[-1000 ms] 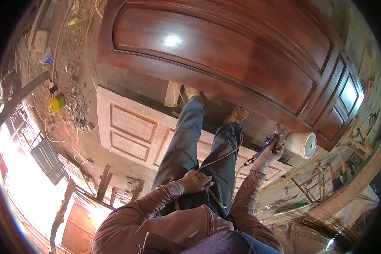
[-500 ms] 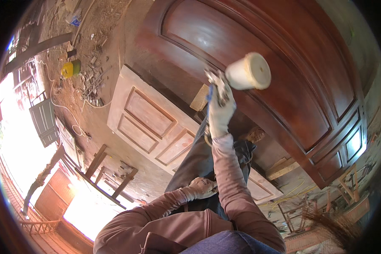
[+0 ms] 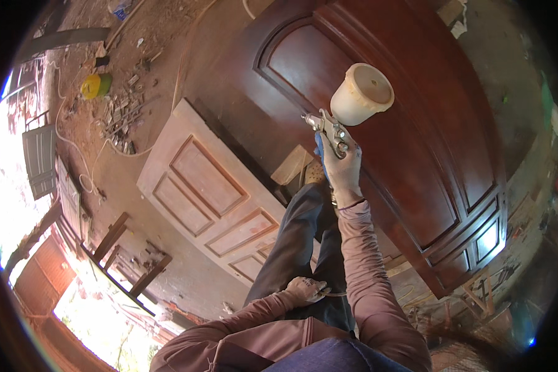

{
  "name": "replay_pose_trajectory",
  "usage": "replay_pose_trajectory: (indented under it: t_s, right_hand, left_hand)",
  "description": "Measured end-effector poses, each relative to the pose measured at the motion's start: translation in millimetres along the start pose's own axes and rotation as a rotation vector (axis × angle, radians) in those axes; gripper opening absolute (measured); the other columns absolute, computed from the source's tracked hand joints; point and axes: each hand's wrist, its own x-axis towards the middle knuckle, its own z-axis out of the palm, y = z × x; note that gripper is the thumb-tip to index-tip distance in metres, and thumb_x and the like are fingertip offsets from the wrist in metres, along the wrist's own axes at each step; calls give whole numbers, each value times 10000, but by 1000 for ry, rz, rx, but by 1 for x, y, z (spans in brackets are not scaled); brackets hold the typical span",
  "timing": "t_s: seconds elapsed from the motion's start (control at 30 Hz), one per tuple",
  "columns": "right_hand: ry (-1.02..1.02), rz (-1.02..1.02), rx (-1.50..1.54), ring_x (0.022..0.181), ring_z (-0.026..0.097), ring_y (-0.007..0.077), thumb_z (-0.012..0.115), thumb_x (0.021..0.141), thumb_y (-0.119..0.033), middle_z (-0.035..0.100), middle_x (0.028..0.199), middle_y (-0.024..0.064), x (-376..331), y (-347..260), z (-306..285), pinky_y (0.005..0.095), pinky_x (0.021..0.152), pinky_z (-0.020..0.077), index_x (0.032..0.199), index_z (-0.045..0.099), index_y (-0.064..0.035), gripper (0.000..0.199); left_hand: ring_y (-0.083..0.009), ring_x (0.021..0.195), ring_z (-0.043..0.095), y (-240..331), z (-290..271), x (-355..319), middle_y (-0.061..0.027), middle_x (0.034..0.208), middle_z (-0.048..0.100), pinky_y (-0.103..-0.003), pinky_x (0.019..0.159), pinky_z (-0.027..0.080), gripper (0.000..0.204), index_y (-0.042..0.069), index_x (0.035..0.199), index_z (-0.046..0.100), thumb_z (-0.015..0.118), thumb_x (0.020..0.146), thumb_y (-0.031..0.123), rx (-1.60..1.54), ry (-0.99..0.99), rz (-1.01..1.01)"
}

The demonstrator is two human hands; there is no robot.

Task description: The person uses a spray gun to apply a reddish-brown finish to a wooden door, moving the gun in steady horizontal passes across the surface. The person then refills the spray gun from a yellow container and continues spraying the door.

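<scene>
My gloved right hand [image 3: 342, 170] is closed round the handle of a metal spray gun [image 3: 333, 131], held up in front of me. A white paint cup [image 3: 355, 99] with a stained lid sits tilted on the gun. Just beyond lies a dark red-brown panelled door [image 3: 409, 161] with a glossy surface; the gun's nozzle is near its left edge and points left. Low by my thighs, my gloved left hand [image 3: 305, 290] is closed on a thin hose [image 3: 336, 294], of which a short length shows to its right.
A pale, unpainted panelled door [image 3: 195, 204] lies left of my legs, beside a wood block [image 3: 291, 164]. Farther left are a yellow-green container [image 3: 96, 85], wood scraps [image 3: 125, 118] and a pale hose [image 3: 87, 149] across the floor. A wooden frame [image 3: 127, 266] stands lower left.
My view has shifted, moving the doors within the picture. The spray gun has turned and shows more clearly, still in my right hand. My left hand stays low near my legs.
</scene>
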Motion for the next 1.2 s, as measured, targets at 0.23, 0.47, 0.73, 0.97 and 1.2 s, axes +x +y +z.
replay_pose_trajectory:
  t_s: [0.23, 0.47, 0.73, 0.97, 1.2]
  right_hand:
    - [87, -58, 68, 993, 643, 128, 623, 921, -40, 687, 1142, 91, -29, -12, 17, 275, 864, 498, 1272, 590, -9, 354]
    - [334, 44, 25, 1093, 659, 211, 651, 904, -102, 688, 1174, 108, -91, -9, -68, 310, 925, 492, 1224, 635, -38, 326]
    - [578, -44, -754, 855, 667, 329, 709, 841, -256, 672, 964, 123, -275, -87, -261, 407, 726, 539, 1202, 637, -110, 396]
    - [544, -87, -864, 1044, 576, 327, 620, 861, -373, 590, 1108, 124, -401, -129, -281, 490, 875, 458, 1158, 636, -161, 365]
    - [601, 20, -1004, 1096, 491, 316, 623, 829, -393, 538, 1083, 106, -476, -157, -245, 517, 958, 350, 1114, 652, -167, 365]
  left_hand:
    - [-326, 632, 650, -5, 4, 1, -124, 685, 657, -453, 565, 514, 340, 109, 871, 605, 529, 940, 432, 27, 112, 51]
    - [-302, 797, 668, -17, 39, 5, -121, 845, 677, -428, 700, 545, 378, 78, 1025, 588, 627, 874, 423, 284, 105, 136]
    - [-336, 1321, 408, 58, 17, 26, -198, 1446, 374, -465, 1065, 394, 1013, 68, 1477, 227, 800, 717, 416, 281, -169, 303]
    - [-263, 1245, 507, 195, 56, 42, -117, 1336, 522, -396, 1048, 425, 456, 82, 1374, 431, 463, 1007, 351, -148, 143, 699]
    - [-183, 975, 629, 263, 97, 14, -68, 1064, 635, -337, 857, 527, 367, 84, 1275, 510, 447, 1022, 343, -844, -116, 336]
